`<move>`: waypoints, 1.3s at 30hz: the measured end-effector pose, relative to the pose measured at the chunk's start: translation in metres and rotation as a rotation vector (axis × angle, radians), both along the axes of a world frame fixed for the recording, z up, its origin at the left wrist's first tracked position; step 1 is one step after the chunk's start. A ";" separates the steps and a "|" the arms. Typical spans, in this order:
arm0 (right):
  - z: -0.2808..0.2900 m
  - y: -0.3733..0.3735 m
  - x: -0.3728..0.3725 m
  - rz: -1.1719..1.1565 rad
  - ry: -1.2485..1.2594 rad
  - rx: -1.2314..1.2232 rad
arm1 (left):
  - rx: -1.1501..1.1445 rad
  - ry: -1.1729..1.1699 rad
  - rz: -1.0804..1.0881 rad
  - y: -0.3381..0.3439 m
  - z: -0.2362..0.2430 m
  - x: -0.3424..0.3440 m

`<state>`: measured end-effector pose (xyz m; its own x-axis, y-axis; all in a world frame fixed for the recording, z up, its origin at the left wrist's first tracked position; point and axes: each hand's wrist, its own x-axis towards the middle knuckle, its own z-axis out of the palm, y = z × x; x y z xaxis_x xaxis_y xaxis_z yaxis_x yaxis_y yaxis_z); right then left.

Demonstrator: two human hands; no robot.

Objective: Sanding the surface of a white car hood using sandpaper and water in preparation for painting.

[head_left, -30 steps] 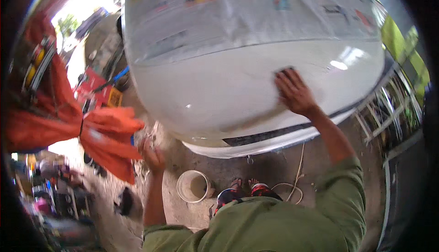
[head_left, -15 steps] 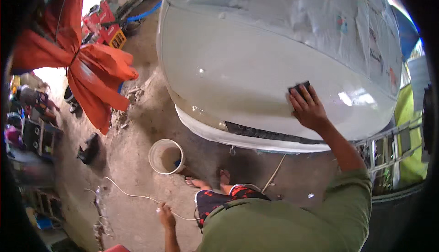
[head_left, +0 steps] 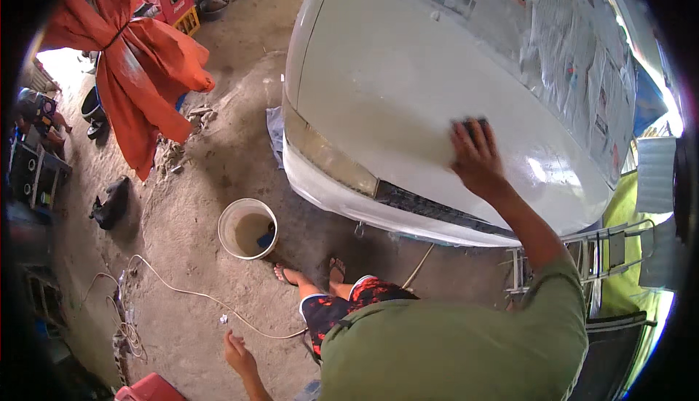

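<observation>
My right hand (head_left: 478, 155) lies on the pale car hood (head_left: 378, 102), fingers closed over a dark sanding pad (head_left: 475, 126) pressed against the paint. Most of the pad is hidden under the fingers, which are slightly blurred. The hood looks wet and glossy in patches, with a dark strip (head_left: 429, 206) along its front edge. My left hand (head_left: 240, 356) hangs low over the floor at my left side, fingers loosely apart, holding nothing visible. A white bucket (head_left: 225, 228) of murky water stands on the floor left of my feet, with a blue thing (head_left: 266, 238) inside.
Plastic and paper masking (head_left: 575, 59) covers the car beyond the hood. A pale cord (head_left: 191, 293) trails across the dirt floor. An orange tarp (head_left: 145, 73) hangs at left, near a black bag (head_left: 111, 203). A metal ladder (head_left: 615, 252) lies at right.
My right hand has shifted slightly left and up on the hood, its fingers now flatter over the pad. My left hand has moved left and a little lower. The whole view has turned.
</observation>
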<state>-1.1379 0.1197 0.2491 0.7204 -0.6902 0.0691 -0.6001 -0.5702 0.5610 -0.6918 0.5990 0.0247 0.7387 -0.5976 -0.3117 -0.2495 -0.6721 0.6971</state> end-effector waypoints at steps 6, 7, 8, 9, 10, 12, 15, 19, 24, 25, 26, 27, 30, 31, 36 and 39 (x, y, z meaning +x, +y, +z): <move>-0.017 -0.061 0.190 0.225 -0.173 -0.028 | -0.164 -0.094 -0.341 -0.129 0.047 0.001; -0.018 -0.064 0.185 0.254 -0.194 -0.006 | -0.197 -0.095 -0.277 -0.104 0.044 0.010; -0.021 -0.054 0.161 0.191 -0.153 -0.005 | -0.228 -0.091 -0.206 -0.076 0.042 0.015; -0.018 -0.034 0.116 0.119 -0.097 -0.013 | -0.216 -0.056 -0.112 -0.050 0.044 0.014; -0.017 -0.015 0.060 0.112 -0.034 -0.019 | -0.095 -0.101 -0.118 -0.030 0.052 0.013; -0.012 -0.015 0.039 0.106 0.018 -0.045 | -0.151 -0.263 -0.161 -0.004 0.028 0.010; -0.003 -0.035 0.143 -0.024 -0.166 -0.016 | -0.085 0.011 -0.121 -0.021 0.024 0.016; 0.004 -0.100 0.236 0.235 -0.069 -0.186 | -0.269 -0.186 -0.319 -0.087 0.015 0.043; -0.002 -0.017 0.093 0.121 0.088 -0.038 | -0.261 -0.039 -0.028 -0.040 -0.009 0.064; -0.001 -0.011 0.071 0.101 0.141 -0.061 | -0.276 -0.031 -0.026 -0.029 -0.020 0.063; 0.002 -0.021 0.091 0.096 0.141 -0.073 | -0.245 0.065 -0.019 -0.021 -0.033 0.060; 0.005 -0.034 0.132 0.069 0.083 -0.067 | -0.207 0.161 -0.019 -0.022 -0.041 0.061; -0.004 -0.112 0.263 0.219 -0.050 -0.103 | -0.245 0.096 -0.118 -0.081 -0.023 0.073; -0.004 -0.109 0.267 0.207 -0.046 -0.103 | -0.299 0.037 -0.168 -0.100 -0.012 0.086; -0.019 -0.030 0.171 0.051 0.098 -0.023 | -0.238 0.059 -0.017 -0.025 -0.052 0.096; -0.013 -0.035 0.186 0.070 0.113 -0.055 | -0.140 0.185 0.061 -0.019 -0.063 0.103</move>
